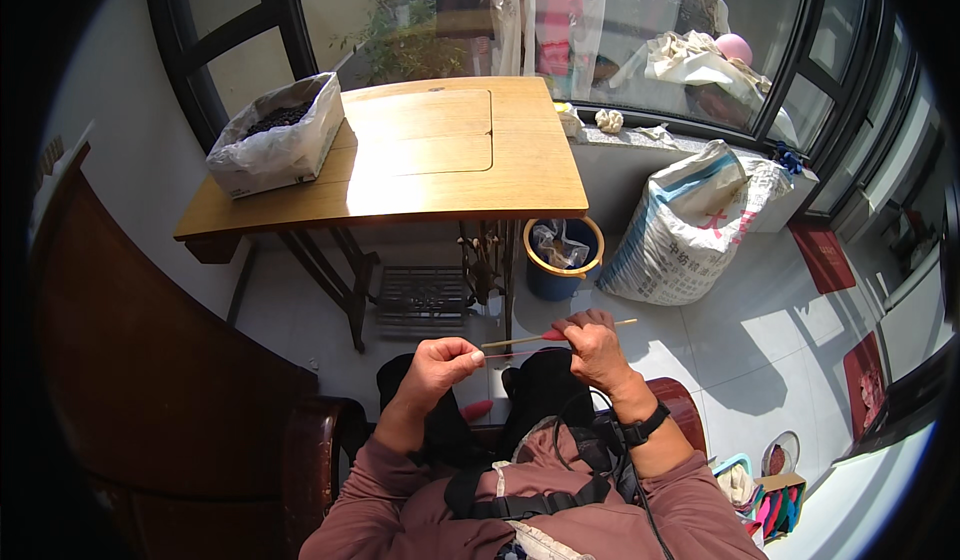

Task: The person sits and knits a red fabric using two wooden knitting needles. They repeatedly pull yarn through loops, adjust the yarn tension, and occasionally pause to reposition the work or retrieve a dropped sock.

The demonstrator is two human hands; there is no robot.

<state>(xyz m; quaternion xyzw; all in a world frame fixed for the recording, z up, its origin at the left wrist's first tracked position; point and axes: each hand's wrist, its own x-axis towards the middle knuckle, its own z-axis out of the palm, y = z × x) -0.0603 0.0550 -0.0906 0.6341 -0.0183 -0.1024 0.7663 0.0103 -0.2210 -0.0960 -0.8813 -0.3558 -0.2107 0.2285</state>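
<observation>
My right hand (594,346) grips a thin wooden stick (514,341) that crosses my lap almost level. Pink yarn (552,334) is wound thickly around the stick beside my fingers, partly covered by them. A pink strand (517,354) stretches from the right hand to my left hand (441,369), whose thumb and forefinger pinch it. The stick's left end points toward the left fingertips; whether it touches them is unclear. Below, between my dark trouser legs (544,380), a pink object (477,410) shows in part, and I cannot tell what it is.
Ahead stands a treadle sewing-machine table (420,132) with a plastic-lined box (277,159) of small dark pieces. A blue bucket (559,282) and a large woven sack (675,237) stand to its right. Wooden armrests (322,440) flank me. A cable (637,485) hangs near my right arm.
</observation>
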